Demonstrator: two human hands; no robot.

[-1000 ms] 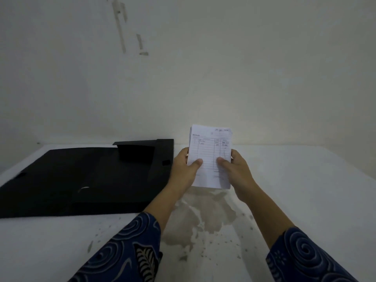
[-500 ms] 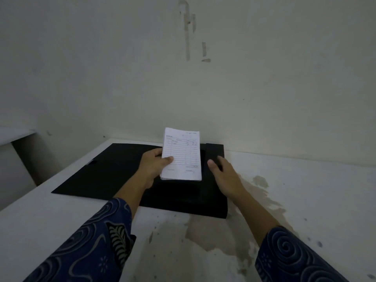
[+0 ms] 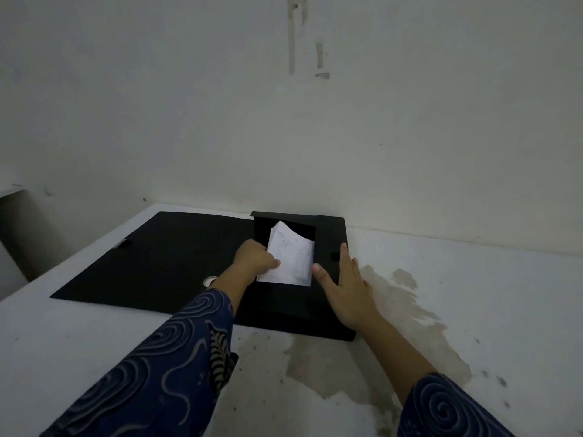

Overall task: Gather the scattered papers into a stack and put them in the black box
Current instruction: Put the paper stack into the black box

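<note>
A stack of white printed papers (image 3: pixel 291 260) sits tilted inside the open compartment of the black box (image 3: pixel 331 234), its far end raised against the back wall. My left hand (image 3: pixel 255 258) grips the stack's near left edge. My right hand (image 3: pixel 342 285) lies flat with fingers spread on the box's right wall, thumb close to the stack's right corner without holding it. The box's big black lid (image 3: pixel 151 263) is folded out flat to the left on the white table (image 3: pixel 473 294).
A stained, worn patch (image 3: pixel 378 348) marks the table in front of and to the right of the box. The white wall (image 3: pixel 315 137) rises directly behind the box. The table's left edge drops off beside a lower ledge (image 3: pixel 12 190).
Both hands held the stack upright above the table; then my right hand let go and went to the box wall, and my left hand lowered the stack into the compartment.
</note>
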